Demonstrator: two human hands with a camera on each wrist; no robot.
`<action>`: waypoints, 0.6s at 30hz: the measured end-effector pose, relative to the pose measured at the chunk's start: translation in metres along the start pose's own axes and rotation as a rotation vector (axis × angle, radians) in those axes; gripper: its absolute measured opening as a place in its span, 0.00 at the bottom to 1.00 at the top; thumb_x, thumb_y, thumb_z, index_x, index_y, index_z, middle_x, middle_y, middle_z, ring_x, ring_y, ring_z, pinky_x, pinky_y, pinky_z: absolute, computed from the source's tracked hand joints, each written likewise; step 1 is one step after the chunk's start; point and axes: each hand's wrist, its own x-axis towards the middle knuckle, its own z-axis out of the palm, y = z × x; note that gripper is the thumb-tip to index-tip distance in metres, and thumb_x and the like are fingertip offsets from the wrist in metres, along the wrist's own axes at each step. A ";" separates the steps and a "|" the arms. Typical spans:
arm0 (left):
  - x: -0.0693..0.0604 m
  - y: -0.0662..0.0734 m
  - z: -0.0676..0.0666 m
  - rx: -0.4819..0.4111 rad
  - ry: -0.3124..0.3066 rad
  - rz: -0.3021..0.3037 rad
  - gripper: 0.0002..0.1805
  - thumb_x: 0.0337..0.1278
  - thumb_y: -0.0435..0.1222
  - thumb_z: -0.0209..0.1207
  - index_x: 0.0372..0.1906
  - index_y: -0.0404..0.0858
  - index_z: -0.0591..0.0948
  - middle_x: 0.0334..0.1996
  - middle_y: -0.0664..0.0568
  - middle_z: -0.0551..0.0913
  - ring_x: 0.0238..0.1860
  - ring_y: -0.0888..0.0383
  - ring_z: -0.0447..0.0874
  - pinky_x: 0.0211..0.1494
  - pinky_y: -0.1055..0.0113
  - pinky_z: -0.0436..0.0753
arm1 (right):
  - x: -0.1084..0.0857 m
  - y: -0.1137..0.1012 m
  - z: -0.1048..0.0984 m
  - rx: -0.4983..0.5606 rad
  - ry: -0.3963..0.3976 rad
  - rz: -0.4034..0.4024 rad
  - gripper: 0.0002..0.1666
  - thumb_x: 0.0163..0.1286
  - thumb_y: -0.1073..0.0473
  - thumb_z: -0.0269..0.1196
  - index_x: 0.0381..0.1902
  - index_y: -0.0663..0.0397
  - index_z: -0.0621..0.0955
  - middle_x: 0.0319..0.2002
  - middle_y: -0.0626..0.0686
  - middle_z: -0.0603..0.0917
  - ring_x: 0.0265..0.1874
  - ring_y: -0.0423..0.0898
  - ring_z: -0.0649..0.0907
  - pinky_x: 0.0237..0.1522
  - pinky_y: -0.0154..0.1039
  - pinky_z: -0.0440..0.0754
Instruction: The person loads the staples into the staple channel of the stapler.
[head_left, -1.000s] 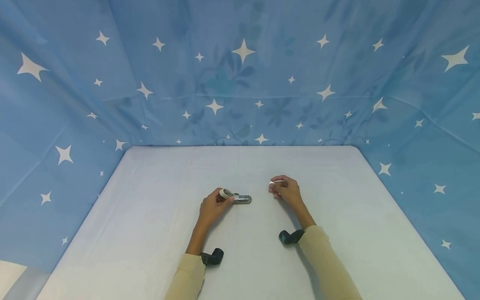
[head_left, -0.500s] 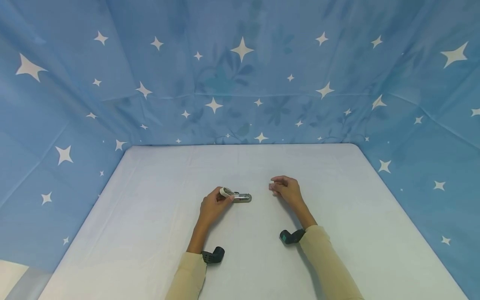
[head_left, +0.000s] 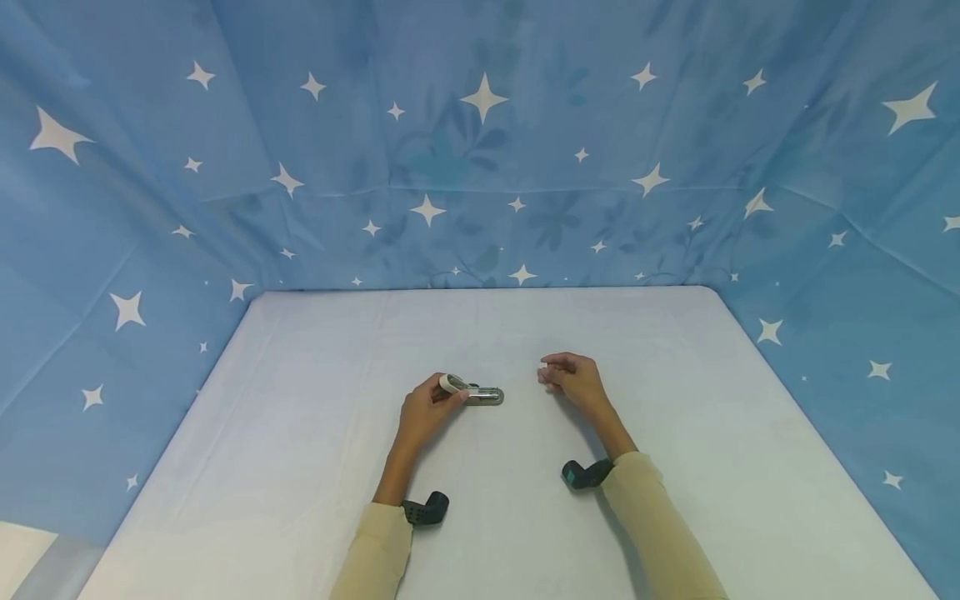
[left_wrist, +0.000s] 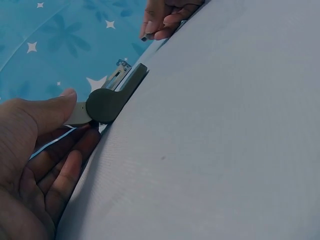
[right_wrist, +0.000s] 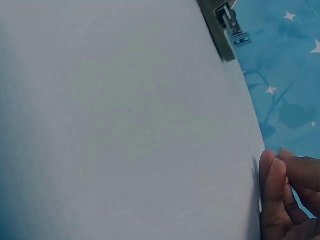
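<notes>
A stapler [head_left: 483, 395], dark green-grey with a pale lever, lies on the white table with its top swung up and its metal magazine bare. My left hand [head_left: 426, 415] holds the raised pale part between thumb and fingers, with the stapler's round hinge [left_wrist: 102, 105] just past the thumb tip. To the right, apart from the stapler, my right hand [head_left: 577, 385] hovers low over the table. Its fingertips pinch a tiny grey metallic piece [left_wrist: 147, 37], perhaps a short strip of staples. In the right wrist view the fingers hide that piece.
A white-covered table [head_left: 480, 333] stretches around both hands. Blue cloth with white stars [head_left: 480, 167] hangs behind it and on both sides. Black wrist cameras [head_left: 427, 508] jut inward from both wrists, close above the table.
The bright white glint at my right fingertips has gone, and those fingers have shifted very slightly. My left hand and the stapler stay in place.
</notes>
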 end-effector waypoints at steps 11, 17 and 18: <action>0.000 -0.001 0.001 0.009 -0.004 -0.016 0.16 0.55 0.46 0.68 0.47 0.45 0.83 0.43 0.50 0.89 0.47 0.53 0.88 0.53 0.56 0.84 | -0.015 -0.012 0.014 -0.192 -0.153 -0.222 0.11 0.67 0.63 0.64 0.44 0.64 0.83 0.39 0.57 0.87 0.34 0.41 0.84 0.33 0.32 0.83; 0.001 -0.002 0.000 0.014 0.003 -0.020 0.16 0.55 0.46 0.68 0.46 0.45 0.83 0.44 0.49 0.89 0.48 0.52 0.88 0.53 0.56 0.84 | -0.017 -0.016 0.027 -0.234 -0.206 -0.245 0.13 0.68 0.60 0.64 0.46 0.63 0.83 0.40 0.60 0.86 0.36 0.47 0.84 0.37 0.33 0.81; 0.001 -0.002 0.000 0.017 0.003 -0.022 0.16 0.55 0.46 0.68 0.47 0.44 0.83 0.44 0.49 0.89 0.48 0.52 0.88 0.54 0.56 0.84 | -0.017 -0.016 0.029 -0.240 -0.203 -0.240 0.13 0.68 0.59 0.65 0.46 0.63 0.83 0.40 0.60 0.86 0.36 0.47 0.84 0.37 0.33 0.80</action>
